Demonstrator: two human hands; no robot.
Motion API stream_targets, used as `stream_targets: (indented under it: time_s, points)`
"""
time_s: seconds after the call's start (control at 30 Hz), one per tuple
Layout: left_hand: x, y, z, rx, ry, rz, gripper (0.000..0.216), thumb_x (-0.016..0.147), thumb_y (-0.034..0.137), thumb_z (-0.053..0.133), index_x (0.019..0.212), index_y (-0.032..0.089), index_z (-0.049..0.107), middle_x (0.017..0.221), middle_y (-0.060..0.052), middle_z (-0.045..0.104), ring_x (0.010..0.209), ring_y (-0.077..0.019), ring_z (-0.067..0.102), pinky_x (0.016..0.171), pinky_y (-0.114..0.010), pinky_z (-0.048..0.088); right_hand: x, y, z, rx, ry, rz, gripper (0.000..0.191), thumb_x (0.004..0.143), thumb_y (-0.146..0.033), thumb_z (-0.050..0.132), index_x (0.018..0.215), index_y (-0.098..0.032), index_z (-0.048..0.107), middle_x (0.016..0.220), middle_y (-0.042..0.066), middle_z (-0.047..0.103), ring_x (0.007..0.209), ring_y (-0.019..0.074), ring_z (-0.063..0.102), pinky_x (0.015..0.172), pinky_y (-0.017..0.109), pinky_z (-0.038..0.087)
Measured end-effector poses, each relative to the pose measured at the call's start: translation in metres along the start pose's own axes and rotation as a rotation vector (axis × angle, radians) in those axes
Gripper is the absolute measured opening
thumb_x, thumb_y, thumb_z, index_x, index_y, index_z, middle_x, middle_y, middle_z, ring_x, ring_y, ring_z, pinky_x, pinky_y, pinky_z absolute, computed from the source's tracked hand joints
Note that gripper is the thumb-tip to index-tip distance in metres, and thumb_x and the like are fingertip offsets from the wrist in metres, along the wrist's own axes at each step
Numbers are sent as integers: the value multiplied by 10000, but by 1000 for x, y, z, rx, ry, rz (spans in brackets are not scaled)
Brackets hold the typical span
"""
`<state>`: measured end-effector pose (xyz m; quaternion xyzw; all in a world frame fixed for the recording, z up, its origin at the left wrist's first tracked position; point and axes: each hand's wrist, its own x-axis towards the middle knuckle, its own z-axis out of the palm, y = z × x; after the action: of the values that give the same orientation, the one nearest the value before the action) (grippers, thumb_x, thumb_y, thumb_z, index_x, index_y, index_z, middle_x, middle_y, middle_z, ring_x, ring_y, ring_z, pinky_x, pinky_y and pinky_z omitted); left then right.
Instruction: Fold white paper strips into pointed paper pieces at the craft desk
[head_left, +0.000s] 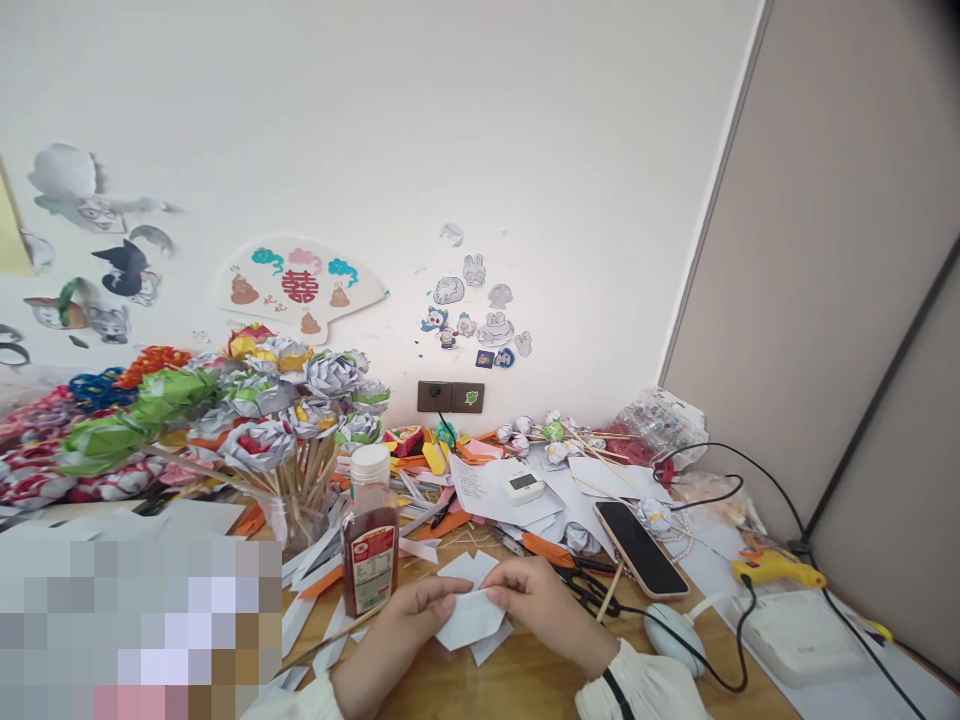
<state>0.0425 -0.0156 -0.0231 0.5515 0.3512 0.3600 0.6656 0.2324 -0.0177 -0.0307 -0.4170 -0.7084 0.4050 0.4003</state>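
A folded piece of white paper [472,622] is held low over the wooden table, pinched at its upper edge by both hands. My left hand [416,618] grips it from the left, thumb and fingers closed. On the other side, my right hand [541,602] pinches the paper's upper right part. More white paper pieces [491,648] lie beneath it on the table. Just left of my left hand stands a bottle with a white cap and red label [373,565]. Black-handled scissors [592,592] rest close to my right hand, partly hidden by it.
Paper flowers on sticks [262,440] fill a container at the left. A phone [641,548], a white mouse [673,636], a yellow glue gun [780,568] with a black cable, and a small digital timer [523,486] are around. Paper scraps clutter the back.
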Motion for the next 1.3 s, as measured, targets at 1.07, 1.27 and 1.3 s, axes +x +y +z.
stream_targets:
  time_s: [1.07, 1.27, 1.3]
  points:
    - [4, -2, 4, 316, 305, 222, 243, 603, 380, 606, 730, 173, 590, 649, -6, 612, 643, -185, 546, 605, -264, 406, 1, 7, 23, 163, 74, 8, 231, 808, -366, 465, 908, -158, 477, 616, -6, 549, 546, 125, 510, 530, 233, 392]
    - [10, -8, -1, 35, 346, 243, 254, 536, 321, 693, 650, 183, 512, 594, 13, 601, 609, -169, 574, 582, -267, 436, -6, -4, 31, 53, -59, 49, 139, 704, -268, 605, 767, -159, 547, 674, -9, 573, 629, 129, 533, 553, 209, 382]
    - [10, -8, 0, -9, 347, 250, 281, 525, 324, 706, 670, 188, 507, 589, 16, 604, 591, -166, 574, 563, -263, 439, -7, -5, 33, 35, -52, 55, 126, 678, -235, 625, 741, -159, 548, 661, -18, 562, 624, 125, 524, 546, 204, 374]
